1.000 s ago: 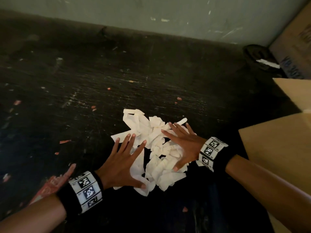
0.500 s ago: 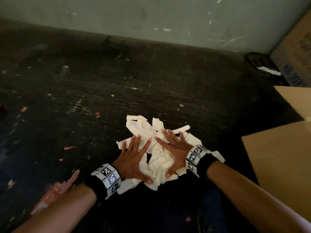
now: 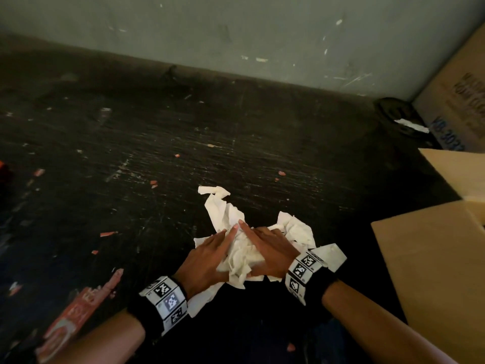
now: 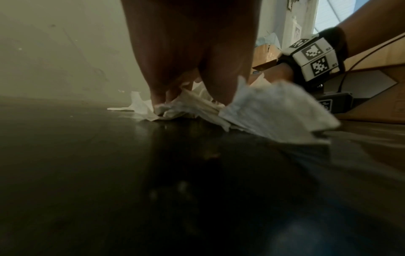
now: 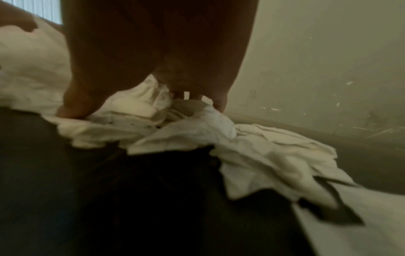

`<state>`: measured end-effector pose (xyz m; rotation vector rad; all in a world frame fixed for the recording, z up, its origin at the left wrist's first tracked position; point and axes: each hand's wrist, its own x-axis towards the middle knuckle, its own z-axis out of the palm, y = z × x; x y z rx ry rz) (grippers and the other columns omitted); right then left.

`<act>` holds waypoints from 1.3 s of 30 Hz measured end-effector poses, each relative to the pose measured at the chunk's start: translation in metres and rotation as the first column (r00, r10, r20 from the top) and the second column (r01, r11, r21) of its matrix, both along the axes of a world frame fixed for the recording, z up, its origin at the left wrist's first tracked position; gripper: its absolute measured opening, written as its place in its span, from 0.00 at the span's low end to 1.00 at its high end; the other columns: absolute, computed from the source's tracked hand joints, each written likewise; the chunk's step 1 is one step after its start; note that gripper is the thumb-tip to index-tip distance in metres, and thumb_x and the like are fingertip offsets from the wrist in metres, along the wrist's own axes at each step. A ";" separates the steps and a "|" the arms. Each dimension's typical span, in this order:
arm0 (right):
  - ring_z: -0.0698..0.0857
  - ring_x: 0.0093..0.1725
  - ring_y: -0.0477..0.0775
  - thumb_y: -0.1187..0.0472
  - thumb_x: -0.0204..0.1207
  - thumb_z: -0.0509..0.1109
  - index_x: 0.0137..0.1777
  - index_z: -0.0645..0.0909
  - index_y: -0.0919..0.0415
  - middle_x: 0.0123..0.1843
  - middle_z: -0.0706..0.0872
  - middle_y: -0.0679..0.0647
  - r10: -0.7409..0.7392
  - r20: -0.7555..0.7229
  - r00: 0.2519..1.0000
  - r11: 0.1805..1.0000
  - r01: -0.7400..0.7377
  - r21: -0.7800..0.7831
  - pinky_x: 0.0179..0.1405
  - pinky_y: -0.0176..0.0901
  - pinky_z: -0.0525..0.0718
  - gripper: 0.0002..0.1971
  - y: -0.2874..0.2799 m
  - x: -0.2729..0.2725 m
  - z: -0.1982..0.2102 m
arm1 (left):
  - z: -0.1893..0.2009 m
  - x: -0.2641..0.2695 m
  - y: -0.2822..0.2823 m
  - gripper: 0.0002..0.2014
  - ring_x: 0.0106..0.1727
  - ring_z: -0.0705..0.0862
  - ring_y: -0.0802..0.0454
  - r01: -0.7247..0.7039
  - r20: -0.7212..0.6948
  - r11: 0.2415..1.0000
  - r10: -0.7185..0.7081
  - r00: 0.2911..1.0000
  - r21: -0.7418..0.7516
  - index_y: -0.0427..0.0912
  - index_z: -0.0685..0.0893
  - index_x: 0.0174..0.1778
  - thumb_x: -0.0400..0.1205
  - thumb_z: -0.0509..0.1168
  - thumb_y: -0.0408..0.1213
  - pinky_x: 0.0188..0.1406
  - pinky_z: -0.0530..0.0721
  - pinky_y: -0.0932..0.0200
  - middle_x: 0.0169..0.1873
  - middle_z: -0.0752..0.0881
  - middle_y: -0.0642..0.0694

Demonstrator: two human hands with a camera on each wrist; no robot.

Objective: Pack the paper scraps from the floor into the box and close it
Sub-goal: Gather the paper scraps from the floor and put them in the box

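Note:
White paper scraps (image 3: 244,256) lie bunched in a heap on the dark floor (image 3: 131,179). My left hand (image 3: 210,254) and right hand (image 3: 270,248) press on the heap from either side, fingers fairly straight and fingertips nearly meeting on top. Loose scraps stick out beyond (image 3: 217,203) and beside my right wrist (image 3: 330,256). The left wrist view has my left hand (image 4: 188,52) digging into the paper (image 4: 269,110). In the right wrist view, my right hand (image 5: 153,43) arches over the scraps (image 5: 197,135). The open cardboard box (image 3: 430,264) stands to the right.
A printed cardboard carton (image 3: 462,95) stands at the back right against the wall (image 3: 236,35), with a dark round object (image 3: 401,119) next to it. An orange wrapper (image 3: 78,311) and small orange bits (image 3: 107,233) lie on the floor at left.
Both hands have slid inward and toward me, gathering the spread scraps into a tighter, crumpled heap between them.

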<state>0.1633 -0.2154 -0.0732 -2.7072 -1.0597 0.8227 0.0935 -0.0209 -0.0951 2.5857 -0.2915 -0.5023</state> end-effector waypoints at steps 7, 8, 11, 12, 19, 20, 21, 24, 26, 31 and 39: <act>0.75 0.70 0.61 0.43 0.76 0.68 0.78 0.21 0.45 0.74 0.73 0.63 -0.192 -0.041 0.981 0.973 0.195 0.121 0.74 0.60 0.66 0.54 0.012 -0.027 -0.004 | -0.001 -0.012 -0.009 0.53 0.62 0.81 0.40 -0.036 0.095 0.996 0.043 0.995 -0.082 0.75 0.19 0.67 0.79 0.66 0.52 0.59 0.82 0.43 0.77 0.21 0.51; 0.74 0.72 0.61 0.45 0.76 0.68 0.76 0.19 0.43 0.75 0.73 0.63 -0.229 -0.067 0.971 0.958 0.237 0.159 0.76 0.63 0.65 0.55 0.015 -0.031 -0.009 | -0.003 -0.013 -0.010 0.54 0.58 0.83 0.40 -0.048 0.112 0.996 0.055 0.992 -0.069 0.75 0.18 0.67 0.79 0.67 0.49 0.56 0.83 0.43 0.76 0.19 0.52; 0.79 0.68 0.58 0.53 0.77 0.70 0.69 0.14 0.33 0.73 0.76 0.63 -0.313 -0.123 0.942 0.887 0.336 0.318 0.71 0.58 0.76 0.57 0.022 -0.044 -0.022 | -0.003 -0.016 -0.014 0.54 0.58 0.84 0.41 -0.055 0.128 0.996 0.064 0.990 -0.073 0.73 0.18 0.67 0.80 0.67 0.50 0.57 0.84 0.44 0.73 0.17 0.53; 0.80 0.68 0.57 0.55 0.77 0.69 0.69 0.14 0.32 0.73 0.76 0.63 -0.324 -0.126 0.938 0.867 0.347 0.356 0.70 0.55 0.77 0.57 0.023 -0.048 -0.024 | -0.003 -0.017 -0.014 0.54 0.61 0.83 0.41 -0.053 0.127 0.995 0.064 0.990 -0.085 0.73 0.18 0.67 0.80 0.67 0.51 0.59 0.83 0.45 0.74 0.18 0.53; 0.55 0.83 0.45 0.61 0.78 0.68 0.72 0.17 0.37 0.86 0.36 0.53 -0.345 -0.054 0.937 0.820 0.328 0.470 0.74 0.34 0.63 0.55 0.021 -0.079 0.001 | 0.003 -0.030 -0.017 0.51 0.60 0.84 0.43 -0.021 0.180 0.985 0.053 0.982 -0.174 0.72 0.23 0.72 0.82 0.64 0.38 0.54 0.85 0.48 0.77 0.21 0.57; 0.53 0.83 0.44 0.64 0.77 0.70 0.71 0.16 0.36 0.84 0.28 0.50 -0.332 -0.025 0.943 0.822 0.302 0.482 0.72 0.34 0.66 0.58 0.018 -0.083 0.008 | 0.007 -0.032 -0.019 0.52 0.61 0.83 0.43 -0.003 0.195 0.984 0.038 0.980 -0.178 0.73 0.23 0.71 0.81 0.65 0.36 0.53 0.86 0.48 0.77 0.21 0.58; 0.55 0.83 0.46 0.67 0.76 0.70 0.70 0.16 0.36 0.82 0.23 0.47 -0.323 0.005 0.946 0.825 0.279 0.491 0.69 0.35 0.71 0.59 0.014 -0.086 0.015 | 0.012 -0.034 -0.022 0.54 0.61 0.83 0.43 0.010 0.210 0.983 0.030 0.977 -0.182 0.74 0.23 0.71 0.80 0.66 0.34 0.52 0.86 0.49 0.76 0.21 0.61; 0.60 0.82 0.54 0.72 0.73 0.69 0.73 0.19 0.41 0.81 0.21 0.50 -0.318 0.053 0.947 0.822 0.248 0.513 0.61 0.39 0.81 0.58 -0.008 -0.100 0.050 | 0.043 -0.041 -0.038 0.55 0.62 0.83 0.48 0.057 0.269 0.976 0.001 0.963 -0.210 0.75 0.28 0.73 0.79 0.67 0.29 0.49 0.87 0.51 0.76 0.23 0.64; 0.57 0.82 0.51 0.69 0.73 0.72 0.74 0.20 0.44 0.82 0.23 0.52 -0.331 0.072 0.941 0.805 0.241 0.542 0.68 0.36 0.75 0.59 -0.025 -0.106 0.077 | 0.072 -0.042 -0.051 0.51 0.71 0.76 0.56 0.116 0.297 0.963 -0.039 0.954 -0.245 0.72 0.34 0.76 0.79 0.67 0.29 0.59 0.84 0.54 0.77 0.24 0.65; 0.39 0.75 0.34 0.59 0.71 0.78 0.73 0.20 0.40 0.82 0.27 0.47 -0.422 0.138 0.896 0.722 0.241 0.648 0.71 0.28 0.53 0.62 -0.091 -0.105 0.141 | 0.154 -0.038 -0.114 0.46 0.80 0.62 0.56 0.225 0.480 0.956 -0.110 0.870 -0.188 0.68 0.37 0.78 0.81 0.67 0.42 0.73 0.68 0.57 0.78 0.28 0.62; 0.48 0.85 0.55 0.60 0.69 0.79 0.81 0.29 0.51 0.86 0.48 0.58 -0.587 0.328 0.740 0.668 0.213 0.713 0.82 0.48 0.59 0.60 -0.283 -0.101 0.218 | 0.241 -0.007 -0.312 0.42 0.81 0.62 0.42 0.418 0.630 0.893 -0.231 0.741 -0.164 0.56 0.50 0.83 0.79 0.70 0.41 0.73 0.71 0.39 0.84 0.48 0.45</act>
